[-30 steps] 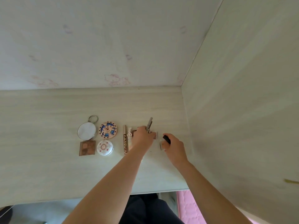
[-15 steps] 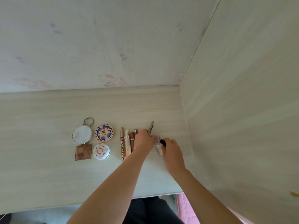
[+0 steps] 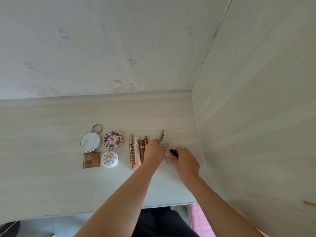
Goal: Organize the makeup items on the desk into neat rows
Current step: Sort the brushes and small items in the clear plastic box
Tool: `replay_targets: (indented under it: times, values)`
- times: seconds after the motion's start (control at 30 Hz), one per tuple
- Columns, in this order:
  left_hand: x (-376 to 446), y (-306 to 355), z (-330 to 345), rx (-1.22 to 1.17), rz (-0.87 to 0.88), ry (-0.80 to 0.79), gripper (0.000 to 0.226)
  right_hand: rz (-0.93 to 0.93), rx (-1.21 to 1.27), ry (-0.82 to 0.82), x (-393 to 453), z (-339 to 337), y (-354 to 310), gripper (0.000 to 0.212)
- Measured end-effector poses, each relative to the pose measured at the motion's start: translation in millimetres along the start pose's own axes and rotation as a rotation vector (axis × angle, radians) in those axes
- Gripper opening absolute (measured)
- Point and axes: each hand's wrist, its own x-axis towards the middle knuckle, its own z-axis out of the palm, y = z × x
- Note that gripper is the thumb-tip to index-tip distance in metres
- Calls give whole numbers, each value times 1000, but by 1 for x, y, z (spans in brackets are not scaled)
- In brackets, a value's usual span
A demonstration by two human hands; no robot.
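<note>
On the pale wooden desk (image 3: 51,185) lie a round mirror (image 3: 90,141), a blue patterned compact (image 3: 112,140), a brown square palette (image 3: 91,159) and a white round compact (image 3: 110,159) in two short rows. Right of them several tubes lie side by side, among them a COLORKEY tube (image 3: 131,152), a peach tube (image 3: 137,153) and a brown tube (image 3: 141,149). My left hand (image 3: 153,151) grips a grey pencil (image 3: 161,135). My right hand (image 3: 185,161) holds a small black item (image 3: 174,152) above two clear square palettes (image 3: 168,152).
A wall panel (image 3: 256,117) rises at the desk's right side and a back wall (image 3: 102,48) with faint pink drawings stands behind. The desk's front edge (image 3: 119,210) runs just above my dark-clothed lap. A pink mat (image 3: 200,221) shows below at the right.
My right hand has moved left with the black item, closing in on the clear palettes next to my left hand. The left hand stays on the grey pencil.
</note>
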Motion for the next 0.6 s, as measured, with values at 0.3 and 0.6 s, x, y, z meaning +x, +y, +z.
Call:
replay_targets:
  times: [0.3, 0.6]
  values:
    - [-15, -11, -6, -84, 17, 46, 19, -9, 18, 47, -6, -6, -7, 25]
    - [-21, -36, -6, 112, 23, 166, 17, -59, 94, -35, -1, 8, -32, 25]
